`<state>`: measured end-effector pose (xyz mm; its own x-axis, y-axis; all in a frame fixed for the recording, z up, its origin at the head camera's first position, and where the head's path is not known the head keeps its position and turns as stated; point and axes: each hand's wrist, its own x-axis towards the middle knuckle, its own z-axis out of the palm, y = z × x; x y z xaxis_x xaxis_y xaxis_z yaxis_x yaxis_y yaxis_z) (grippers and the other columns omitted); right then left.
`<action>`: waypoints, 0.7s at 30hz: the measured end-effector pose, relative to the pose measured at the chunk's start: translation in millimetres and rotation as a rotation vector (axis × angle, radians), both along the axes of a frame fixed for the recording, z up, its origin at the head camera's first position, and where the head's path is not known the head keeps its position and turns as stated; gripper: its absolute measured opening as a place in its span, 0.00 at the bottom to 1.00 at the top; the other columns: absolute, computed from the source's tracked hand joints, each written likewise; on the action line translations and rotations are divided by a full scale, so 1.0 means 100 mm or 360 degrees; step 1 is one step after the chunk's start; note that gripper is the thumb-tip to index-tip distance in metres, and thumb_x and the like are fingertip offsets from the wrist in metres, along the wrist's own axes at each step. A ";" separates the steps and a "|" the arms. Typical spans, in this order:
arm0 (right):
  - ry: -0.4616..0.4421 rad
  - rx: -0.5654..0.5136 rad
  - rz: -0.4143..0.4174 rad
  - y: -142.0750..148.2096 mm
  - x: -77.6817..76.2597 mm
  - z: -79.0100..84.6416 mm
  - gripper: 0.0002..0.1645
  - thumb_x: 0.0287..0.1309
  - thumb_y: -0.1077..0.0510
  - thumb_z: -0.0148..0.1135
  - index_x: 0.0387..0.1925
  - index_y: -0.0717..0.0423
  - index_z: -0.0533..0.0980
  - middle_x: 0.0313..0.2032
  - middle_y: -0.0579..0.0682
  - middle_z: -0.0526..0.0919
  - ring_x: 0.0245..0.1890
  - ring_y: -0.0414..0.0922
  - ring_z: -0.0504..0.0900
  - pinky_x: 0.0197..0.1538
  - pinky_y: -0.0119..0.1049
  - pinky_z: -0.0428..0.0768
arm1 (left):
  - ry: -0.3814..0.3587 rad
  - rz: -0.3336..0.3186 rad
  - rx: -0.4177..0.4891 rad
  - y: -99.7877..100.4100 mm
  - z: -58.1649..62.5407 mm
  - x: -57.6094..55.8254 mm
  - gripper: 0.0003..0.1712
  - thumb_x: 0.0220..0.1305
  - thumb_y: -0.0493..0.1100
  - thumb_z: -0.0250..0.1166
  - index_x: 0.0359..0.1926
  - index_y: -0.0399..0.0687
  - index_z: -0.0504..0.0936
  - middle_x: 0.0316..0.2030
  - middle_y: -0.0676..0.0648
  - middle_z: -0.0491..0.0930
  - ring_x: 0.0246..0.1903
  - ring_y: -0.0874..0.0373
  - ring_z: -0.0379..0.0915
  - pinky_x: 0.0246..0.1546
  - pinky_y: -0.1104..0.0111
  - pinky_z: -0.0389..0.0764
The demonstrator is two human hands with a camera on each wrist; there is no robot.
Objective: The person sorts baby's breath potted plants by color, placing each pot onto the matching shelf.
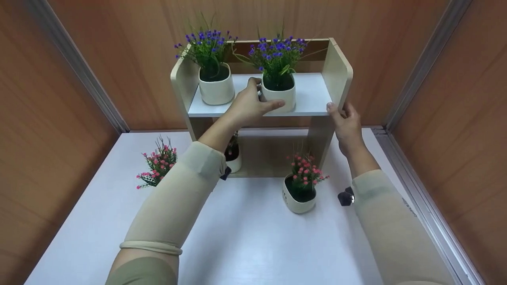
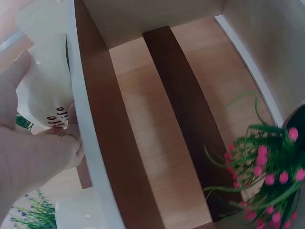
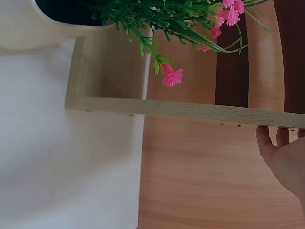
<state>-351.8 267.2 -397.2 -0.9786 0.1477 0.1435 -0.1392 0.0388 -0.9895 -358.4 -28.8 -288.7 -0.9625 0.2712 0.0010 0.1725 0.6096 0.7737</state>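
My left hand (image 1: 253, 99) grips a white pot of purple flowers (image 1: 279, 95), its thumb across the front and fingers at the left side. This pot stands on the upper board of a small two-tier wooden shelf (image 1: 343, 71). In the left wrist view, dark lettering shows on the gripped pot (image 2: 45, 90). My right hand (image 1: 348, 126) holds the shelf's right side panel near the upper board, thumb at the front edge. Its fingers (image 3: 264, 138) press against the panel's outer face in the right wrist view. A second pot of purple flowers (image 1: 216, 89) sits left on the same board.
A pot of pink flowers (image 1: 299, 200) stands on the white table (image 1: 253, 237) in front of the shelf. More pink flowers (image 1: 160, 162) show at left, partly behind my sleeve. Another pot (image 1: 234, 162) is on the lower tier. Wooden walls (image 1: 455, 79) enclose the table.
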 end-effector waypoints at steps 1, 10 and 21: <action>0.0006 0.0004 0.0003 0.00 0.00 0.01 0.52 0.74 0.36 0.65 0.88 0.42 0.52 0.86 0.52 0.58 0.87 0.54 0.58 0.88 0.58 0.56 | 0.0010 0.0002 -0.0019 0.01 0.00 -0.02 0.62 0.67 0.69 0.73 0.86 0.49 0.49 0.86 0.45 0.59 0.84 0.53 0.59 0.84 0.58 0.66; 0.0037 0.0017 -0.0021 -0.01 0.00 0.01 0.50 0.74 0.37 0.66 0.86 0.45 0.56 0.83 0.55 0.64 0.83 0.54 0.64 0.87 0.57 0.60 | -0.0002 0.0030 -0.0071 0.16 0.01 -0.19 0.62 0.70 0.69 0.68 0.88 0.50 0.45 0.85 0.49 0.60 0.84 0.57 0.59 0.84 0.61 0.64; -0.0010 0.0050 -0.0032 0.00 0.02 0.02 0.50 0.75 0.36 0.65 0.87 0.44 0.55 0.83 0.54 0.63 0.85 0.54 0.63 0.88 0.58 0.59 | 0.0182 0.0147 -0.0083 0.25 -0.12 -0.19 0.69 0.70 0.65 0.72 0.88 0.41 0.37 0.87 0.39 0.52 0.87 0.49 0.51 0.88 0.59 0.57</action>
<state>-349.8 267.2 -395.6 -0.9763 0.1630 0.1423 -0.1319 0.0726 -0.9886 -377.3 -4.2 -300.3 -0.9778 0.1840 0.1005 0.1992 0.6656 0.7192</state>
